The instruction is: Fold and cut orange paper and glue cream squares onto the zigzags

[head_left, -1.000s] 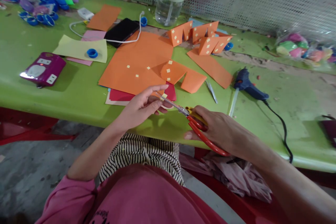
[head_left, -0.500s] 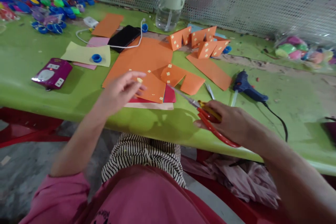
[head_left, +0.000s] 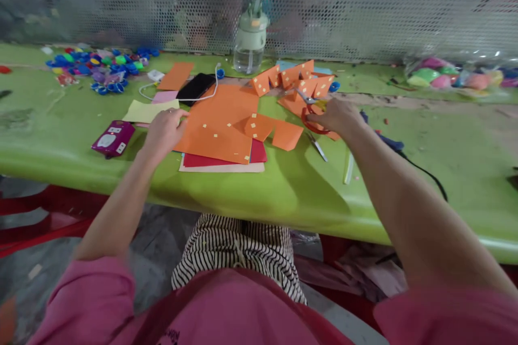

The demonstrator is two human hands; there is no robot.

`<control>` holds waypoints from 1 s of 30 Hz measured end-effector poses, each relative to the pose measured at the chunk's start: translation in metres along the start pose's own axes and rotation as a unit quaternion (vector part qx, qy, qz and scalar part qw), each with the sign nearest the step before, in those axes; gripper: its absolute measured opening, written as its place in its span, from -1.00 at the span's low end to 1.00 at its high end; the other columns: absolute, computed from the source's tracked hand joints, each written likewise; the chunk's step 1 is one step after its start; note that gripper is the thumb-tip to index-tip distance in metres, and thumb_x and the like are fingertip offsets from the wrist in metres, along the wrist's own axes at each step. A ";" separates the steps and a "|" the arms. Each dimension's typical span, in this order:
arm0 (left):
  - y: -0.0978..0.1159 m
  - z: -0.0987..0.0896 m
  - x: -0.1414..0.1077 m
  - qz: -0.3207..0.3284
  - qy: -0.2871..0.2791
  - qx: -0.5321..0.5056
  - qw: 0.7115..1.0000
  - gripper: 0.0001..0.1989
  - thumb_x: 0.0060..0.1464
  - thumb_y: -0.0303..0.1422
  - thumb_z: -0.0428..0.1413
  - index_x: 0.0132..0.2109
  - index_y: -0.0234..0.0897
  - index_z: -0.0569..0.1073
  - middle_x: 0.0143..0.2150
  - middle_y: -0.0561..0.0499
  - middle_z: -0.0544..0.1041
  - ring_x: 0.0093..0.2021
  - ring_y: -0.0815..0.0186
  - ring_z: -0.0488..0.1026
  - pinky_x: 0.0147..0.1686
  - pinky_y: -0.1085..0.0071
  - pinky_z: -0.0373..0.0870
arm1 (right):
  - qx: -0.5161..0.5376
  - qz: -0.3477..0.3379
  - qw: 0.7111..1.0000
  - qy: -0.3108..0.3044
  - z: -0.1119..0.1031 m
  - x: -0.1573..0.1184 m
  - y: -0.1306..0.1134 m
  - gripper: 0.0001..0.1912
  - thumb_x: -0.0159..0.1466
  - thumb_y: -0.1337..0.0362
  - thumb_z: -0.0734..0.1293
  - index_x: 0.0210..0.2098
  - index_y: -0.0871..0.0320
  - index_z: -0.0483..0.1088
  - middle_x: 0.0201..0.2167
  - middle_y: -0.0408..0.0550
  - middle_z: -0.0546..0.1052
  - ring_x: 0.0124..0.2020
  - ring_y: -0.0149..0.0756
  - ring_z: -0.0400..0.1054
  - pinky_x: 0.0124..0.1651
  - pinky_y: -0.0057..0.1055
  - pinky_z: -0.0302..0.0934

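My right hand (head_left: 342,116) is closed around the red and yellow handles of a pair of scissors (head_left: 314,123), held low over a narrow orange paper strip. Its blades point away toward folded orange pieces (head_left: 309,86) dotted with small pale squares. My left hand (head_left: 164,132), fingers apart, is at the left edge of a large orange sheet (head_left: 226,102), over the end of a yellow paper (head_left: 141,111). Whether it touches either paper is unclear. A notched orange piece (head_left: 287,135) lies at the sheet's right side. Near it rests a small metal blade-like tool (head_left: 318,148).
A purple power box (head_left: 113,138) sits at left; a phone (head_left: 197,88) with a white cable lies behind. A water bottle (head_left: 250,43) stands by the mesh panel. A blue glue gun (head_left: 390,141) lies beyond my right forearm. Colourful plastic pieces (head_left: 105,67) are heaped at back left.
My right hand has carried the scissors away from me, toward the folded orange pieces. My left hand has moved left, off the large orange sheet's middle to its edge. The camera view has tilted up.
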State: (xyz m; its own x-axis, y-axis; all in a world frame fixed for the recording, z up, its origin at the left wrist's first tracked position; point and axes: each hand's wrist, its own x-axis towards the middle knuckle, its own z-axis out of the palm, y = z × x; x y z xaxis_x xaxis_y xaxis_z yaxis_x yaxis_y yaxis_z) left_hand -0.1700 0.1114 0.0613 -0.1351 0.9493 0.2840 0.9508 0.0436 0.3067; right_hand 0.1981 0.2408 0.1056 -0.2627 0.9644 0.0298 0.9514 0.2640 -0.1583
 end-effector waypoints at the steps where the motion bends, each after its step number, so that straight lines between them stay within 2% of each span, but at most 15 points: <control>1: 0.001 0.000 -0.003 0.006 -0.003 -0.005 1.000 -0.72 0.23 -0.39 0.00 -0.03 -0.25 0.55 -0.01 -0.20 0.62 0.00 0.04 0.52 0.09 0.14 0.35 | -0.009 0.026 1.000 -0.005 0.006 0.006 -0.001 -0.08 0.32 -0.13 -0.01 0.03 0.78 0.35 0.04 0.77 0.42 0.14 0.45 0.35 -0.09 -0.08 0.12; 3: 0.004 -0.003 -0.007 0.014 -0.014 -0.002 1.000 -0.72 0.24 -0.38 -0.01 -0.02 -0.27 0.55 0.00 -0.23 0.61 0.02 0.02 0.51 0.09 0.12 0.35 | -0.027 0.056 0.998 -0.017 0.016 0.016 -0.002 -0.12 0.34 -0.11 0.02 0.03 0.76 0.35 0.04 0.72 0.43 0.17 0.38 0.35 -0.07 -0.13 0.14; 5: 0.006 -0.007 -0.008 0.016 -0.029 0.012 0.999 -0.71 0.25 -0.36 -0.01 -0.01 -0.29 0.55 0.02 -0.24 0.61 0.03 0.00 0.51 0.09 0.11 0.35 | -0.032 0.065 0.997 -0.023 0.021 0.020 -0.003 -0.22 0.34 -0.04 0.14 0.05 0.71 0.35 0.05 0.68 0.45 0.16 0.31 0.38 -0.05 -0.18 0.18; 7: 0.010 -0.010 -0.007 0.011 -0.037 0.029 0.999 -0.70 0.26 -0.36 -0.01 0.00 -0.30 0.55 0.02 -0.22 0.61 0.03 0.02 0.51 0.09 0.12 0.37 | -0.033 0.067 0.997 -0.008 0.020 0.019 -0.002 -0.34 0.30 0.08 0.31 0.11 0.62 0.35 0.11 0.65 0.44 0.18 0.26 0.38 0.00 -0.17 0.22; 9: 0.015 -0.013 -0.005 0.006 -0.039 0.039 0.998 -0.71 0.25 -0.36 -0.01 0.00 -0.28 0.55 0.02 -0.19 0.62 0.02 0.04 0.53 0.08 0.16 0.38 | -0.035 0.064 0.997 0.024 0.012 0.010 0.003 -0.39 0.25 0.18 0.39 0.16 0.50 0.36 0.18 0.58 0.42 0.21 0.22 0.35 0.07 -0.13 0.23; 11: 0.021 -0.016 -0.002 0.001 -0.040 0.035 0.999 -0.73 0.25 -0.34 0.01 -0.02 -0.25 0.56 0.01 -0.15 0.63 0.02 0.07 0.54 0.06 0.21 0.39 | -0.016 0.061 0.996 0.056 -0.002 -0.009 0.014 -0.46 0.27 0.18 0.38 0.17 0.38 0.39 0.15 0.42 0.49 0.15 0.11 0.40 0.08 -0.14 0.25; 15: 0.037 -0.024 -0.001 -0.022 -0.067 0.001 0.998 -0.72 0.28 -0.26 -0.02 -0.06 -0.21 0.56 -0.04 -0.05 0.66 -0.08 0.17 0.56 -0.04 0.34 0.40 | 0.094 0.122 0.982 0.106 -0.027 -0.070 0.052 -0.64 0.28 0.17 0.37 0.03 0.16 0.52 -0.14 0.09 0.65 -0.15 -0.16 0.52 -0.05 -0.28 0.31; 19: 0.056 -0.029 -0.001 -0.036 -0.094 -0.014 0.995 -0.67 0.27 -0.27 -0.06 0.04 -0.19 0.51 0.02 0.01 0.64 -0.10 0.25 0.56 -0.07 0.40 0.37 | 0.109 0.192 0.961 0.169 -0.035 -0.131 0.100 -0.75 0.22 0.23 0.38 -0.14 0.14 0.60 -0.28 0.02 0.67 -0.29 -0.25 0.48 -0.14 -0.34 0.28; 21: 0.064 -0.027 0.001 -0.042 -0.102 -0.001 0.994 -0.70 0.24 -0.24 -0.04 0.01 -0.11 0.51 -0.04 0.07 0.66 -0.09 0.23 0.56 -0.09 0.39 0.37 | 0.123 0.216 0.951 0.182 -0.033 -0.153 0.122 -0.74 0.20 0.21 0.37 -0.17 0.16 0.61 -0.33 0.01 0.66 -0.36 -0.27 0.46 -0.22 -0.36 0.27; 26: 0.075 -0.013 0.012 0.004 -0.153 0.002 0.988 -0.75 0.26 -0.11 -0.12 -0.08 0.09 0.42 -0.09 0.20 0.63 -0.13 0.16 0.57 -0.19 0.32 0.33 | 0.113 0.260 0.937 0.206 -0.022 -0.180 0.169 -0.75 0.19 0.17 0.36 -0.24 0.15 0.61 -0.46 -0.06 0.61 -0.48 -0.28 0.42 -0.35 -0.38 0.24; 30: 0.083 -0.006 0.016 0.017 -0.165 0.004 0.986 -0.73 0.26 -0.05 -0.15 -0.08 0.10 0.38 -0.16 0.14 0.60 -0.16 0.10 0.55 -0.22 0.30 0.32 | 0.109 0.264 0.933 0.220 -0.020 -0.185 0.183 -0.76 0.18 0.16 0.37 -0.27 0.15 0.60 -0.46 -0.05 0.61 -0.43 -0.24 0.45 -0.29 -0.34 0.27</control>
State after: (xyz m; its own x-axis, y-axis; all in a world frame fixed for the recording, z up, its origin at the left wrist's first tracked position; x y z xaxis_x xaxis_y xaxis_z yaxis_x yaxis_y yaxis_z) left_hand -0.0952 0.1282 0.0962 -0.0067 0.9998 -0.0177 0.9555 0.0116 0.2948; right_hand 0.4237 0.1106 0.0906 0.3702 0.8839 0.2857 0.8615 -0.2116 -0.4616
